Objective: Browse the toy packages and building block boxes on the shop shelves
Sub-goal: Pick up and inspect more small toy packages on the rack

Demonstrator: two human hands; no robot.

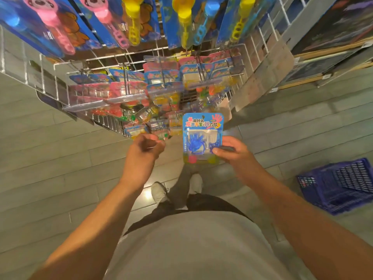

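Observation:
My right hand [232,151] grips the right edge of a blue blister-card toy package [201,126] with a blue sticky hand toy and a red ball inside, held upright in front of the rack. My left hand [144,147] hovers to the left of the package with its fingers curled in; whether it pinches anything is unclear. Behind both hands a white wire rack [48,77] carries hooks of similar small toy packages [161,83]. Larger blue cards with pink, yellow and blue plastic toys [129,23] hang across the top.
A blue plastic shopping basket [339,184] lies on the grey plank floor at the right. Wooden shelves with dark boxes [333,37] stand at the upper right. My white shoes [159,190] are just below the hands, close to the rack's base.

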